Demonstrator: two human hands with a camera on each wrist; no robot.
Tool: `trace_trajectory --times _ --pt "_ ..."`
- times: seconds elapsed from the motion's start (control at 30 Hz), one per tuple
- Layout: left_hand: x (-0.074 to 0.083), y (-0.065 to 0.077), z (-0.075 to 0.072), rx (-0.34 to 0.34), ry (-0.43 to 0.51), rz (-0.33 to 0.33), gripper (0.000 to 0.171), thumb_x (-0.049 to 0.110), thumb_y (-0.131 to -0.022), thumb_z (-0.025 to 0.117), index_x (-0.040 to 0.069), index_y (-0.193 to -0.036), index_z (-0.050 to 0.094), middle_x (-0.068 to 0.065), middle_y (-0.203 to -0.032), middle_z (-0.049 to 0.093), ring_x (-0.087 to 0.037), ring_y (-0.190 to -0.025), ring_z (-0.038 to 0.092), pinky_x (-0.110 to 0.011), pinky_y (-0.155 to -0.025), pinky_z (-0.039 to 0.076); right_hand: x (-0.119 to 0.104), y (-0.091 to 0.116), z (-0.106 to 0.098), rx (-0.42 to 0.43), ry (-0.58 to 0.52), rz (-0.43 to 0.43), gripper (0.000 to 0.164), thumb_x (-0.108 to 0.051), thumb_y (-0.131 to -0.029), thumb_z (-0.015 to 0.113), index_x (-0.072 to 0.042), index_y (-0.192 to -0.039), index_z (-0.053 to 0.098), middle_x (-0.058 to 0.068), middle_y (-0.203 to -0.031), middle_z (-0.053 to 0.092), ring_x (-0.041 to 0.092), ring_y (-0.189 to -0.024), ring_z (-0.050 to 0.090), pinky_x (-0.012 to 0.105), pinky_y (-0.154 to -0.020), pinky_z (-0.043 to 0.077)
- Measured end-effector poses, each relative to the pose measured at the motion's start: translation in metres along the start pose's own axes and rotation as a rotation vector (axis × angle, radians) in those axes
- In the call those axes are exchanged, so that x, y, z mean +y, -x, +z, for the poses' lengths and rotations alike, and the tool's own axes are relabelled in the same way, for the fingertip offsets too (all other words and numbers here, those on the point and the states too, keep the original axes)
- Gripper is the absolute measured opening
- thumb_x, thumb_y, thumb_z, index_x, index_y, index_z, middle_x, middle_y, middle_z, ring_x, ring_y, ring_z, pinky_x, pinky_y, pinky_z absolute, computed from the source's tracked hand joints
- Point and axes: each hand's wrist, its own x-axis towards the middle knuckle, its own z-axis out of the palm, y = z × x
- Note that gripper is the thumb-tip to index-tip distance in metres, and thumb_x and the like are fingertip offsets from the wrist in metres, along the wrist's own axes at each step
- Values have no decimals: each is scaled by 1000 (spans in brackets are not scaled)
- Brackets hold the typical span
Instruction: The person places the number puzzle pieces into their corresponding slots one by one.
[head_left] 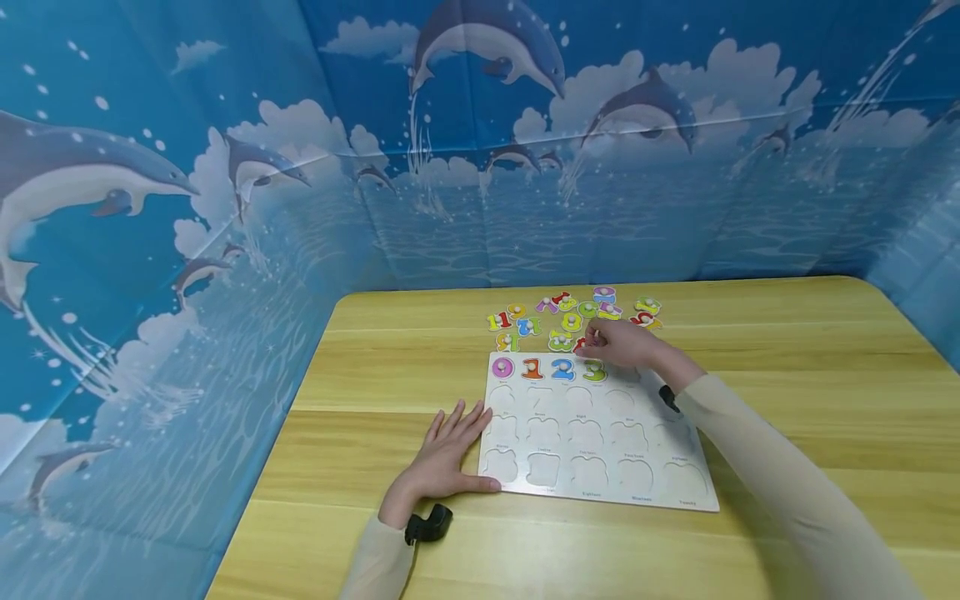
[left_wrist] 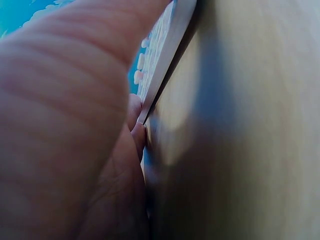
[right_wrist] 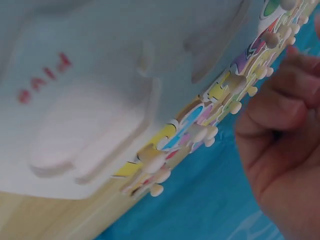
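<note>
A white wooden number-puzzle board (head_left: 555,425) lies on the table, its top row holding a purple 0 (head_left: 502,367), an orange 1 (head_left: 532,369), a blue 2 (head_left: 563,370) and a green 3 (head_left: 595,372). My left hand (head_left: 442,462) rests spread at the board's left edge, fingertips and thumb touching it. Above the board's top edge, my right hand (head_left: 622,342) has curled fingers and seems to pinch a red number piece (head_left: 580,344), mostly hidden. In the right wrist view, the curled fingers (right_wrist: 280,107) show beside the board's "five" recess (right_wrist: 90,130).
Loose knobbed number pieces lie behind the board, among them an 11 (head_left: 498,322), a yellow-green piece (head_left: 560,341) and a red 5 (head_left: 642,319). The wooden table (head_left: 390,358) meets a blue dolphin-print curtain (head_left: 480,208) at the back and left.
</note>
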Motion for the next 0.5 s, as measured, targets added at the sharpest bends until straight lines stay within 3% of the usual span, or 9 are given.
trace_trajectory --times 0.07,0.2,0.5 --pt "0 0 0 -1 1 -2 104 66 -76 65 21 -154 13 5 -159 3 -21 -143 -8 -44 -112 -9 -1 -3 -1 31 45 -4 28 -34 -93 62 -9 -103 53 2 -69 52 16 -55 42 30 -50 33" --pt "1 0 1 2 4 0 104 66 -76 65 20 -154 13 4 -159 3 -21 -143 -7 -44 -112 -9 -4 -10 -3 13 138 -14 29 -28 -94 61 -8 -113 53 2 -69 52 16 -55 42 31 -50 32" --pt "1 0 0 6 10 3 104 65 -76 65 20 -154 14 4 -159 4 -21 -143 -6 -44 -112 -8 -1 -16 -2 -18 228 -55 15 -19 -94 60 -9 -106 57 -1 -74 55 16 -60 46 31 -54 35"
